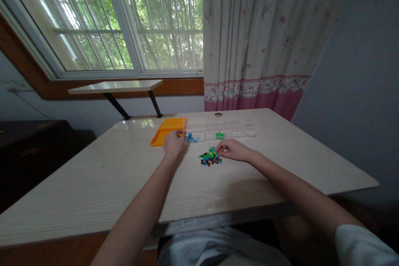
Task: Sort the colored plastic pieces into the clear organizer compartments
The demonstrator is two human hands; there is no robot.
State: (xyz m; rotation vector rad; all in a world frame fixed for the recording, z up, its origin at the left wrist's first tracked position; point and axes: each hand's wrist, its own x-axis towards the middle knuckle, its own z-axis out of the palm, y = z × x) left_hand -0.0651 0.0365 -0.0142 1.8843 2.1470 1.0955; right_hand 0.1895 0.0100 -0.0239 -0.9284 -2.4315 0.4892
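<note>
grey cloth (224, 247) lies before the multicoloured heap of small plastic pieces (210, 157); right hand (232, 149) curls at its right edge, left hand (173, 142) curls beyond it, leftward; i cannot tell if either grips.

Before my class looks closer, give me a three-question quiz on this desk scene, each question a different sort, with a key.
1. Multiple choice. Which is nearest the right hand?
A) the window
B) the mixed pile of small pieces
C) the curtain

2. True or false. In the clear compartments, the green pieces lie farther right than the blue pieces.

3. Fill in the colour. The left hand is at the right side of the open ____ case.

Key: 1. B; 2. True; 3. orange.
</note>
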